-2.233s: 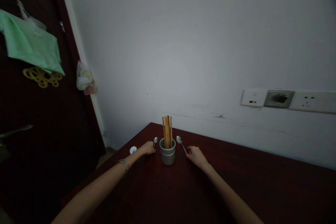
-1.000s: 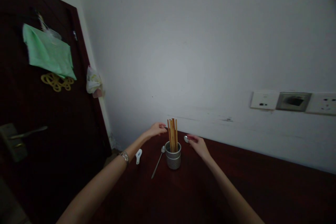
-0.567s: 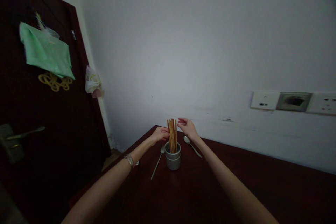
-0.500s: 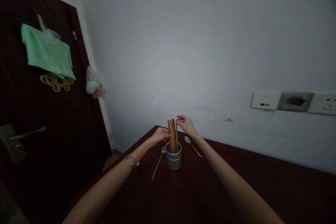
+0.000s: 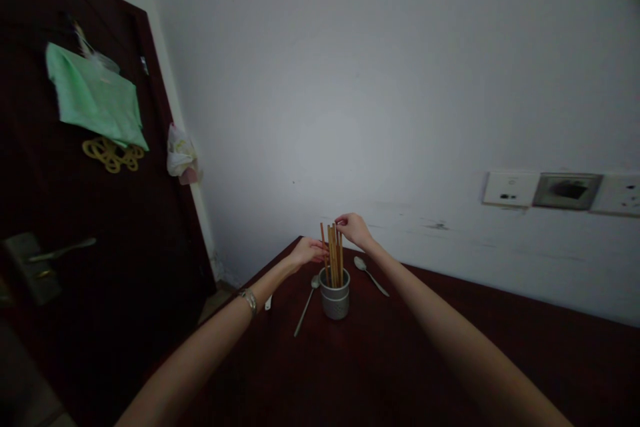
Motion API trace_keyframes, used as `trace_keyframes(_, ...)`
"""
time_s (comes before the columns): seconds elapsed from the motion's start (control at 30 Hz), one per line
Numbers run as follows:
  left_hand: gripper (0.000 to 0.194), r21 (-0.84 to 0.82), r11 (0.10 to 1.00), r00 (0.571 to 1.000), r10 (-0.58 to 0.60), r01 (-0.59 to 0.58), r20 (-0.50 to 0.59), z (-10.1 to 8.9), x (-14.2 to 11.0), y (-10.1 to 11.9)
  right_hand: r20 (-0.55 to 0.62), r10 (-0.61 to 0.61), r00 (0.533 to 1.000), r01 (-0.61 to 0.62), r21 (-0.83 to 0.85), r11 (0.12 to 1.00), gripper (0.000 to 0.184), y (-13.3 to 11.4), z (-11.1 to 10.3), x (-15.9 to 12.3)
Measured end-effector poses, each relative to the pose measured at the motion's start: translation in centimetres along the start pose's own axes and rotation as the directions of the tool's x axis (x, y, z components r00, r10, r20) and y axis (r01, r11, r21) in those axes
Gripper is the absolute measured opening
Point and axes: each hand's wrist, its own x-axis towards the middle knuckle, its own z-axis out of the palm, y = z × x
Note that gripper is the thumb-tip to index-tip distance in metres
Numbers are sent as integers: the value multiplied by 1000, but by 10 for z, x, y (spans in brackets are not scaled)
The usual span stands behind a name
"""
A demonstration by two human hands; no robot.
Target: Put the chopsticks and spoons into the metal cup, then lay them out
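Grey, the cup (image 5: 335,299) stands below both hands, clear table (image 5: 320,373) nearer; the left hand (image 5: 309,251) reaches sideways, fingers around chopsticks (image 5: 333,257); the right hand (image 5: 353,228), arched above, pinches their tops near the table's back edge.

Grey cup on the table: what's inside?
Several chopsticks stand in the cup, their upper parts showing above the rim. Its wall hides their lower ends and the bottom.

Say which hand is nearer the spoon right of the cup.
Right. The right hand is raised near that spoon; the left hand is across the chopsticks from it.
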Motion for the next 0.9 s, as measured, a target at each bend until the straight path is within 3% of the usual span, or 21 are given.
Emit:
trace_keyframes(0.27, 25, -65, 993, 989, 94, -102, -115, -17, -15, 41, -116, -102, 988, 113, 91, 989, 24, -23, -34, 7)
trace_keyframes(0.6, 23, 79, 953, 926, 304, -293, -225, -14, -56, 110, -375, -259, 890, 374, 277, 885, 25, -98, -103, -3)
trace_keyframes(0.73, 22, 127, 940, 924, 335, -316, -182, 2, -84, 135, -248, -226, 942, 322, 477, 818, 29, -126, -109, -27)
trace_keyframes(0.9, 23, 184, 951, 964, 263, -250, -48, 13, -117, 135, 50, -190, 980, 116, 635, 764, 26, -134, -83, -70)
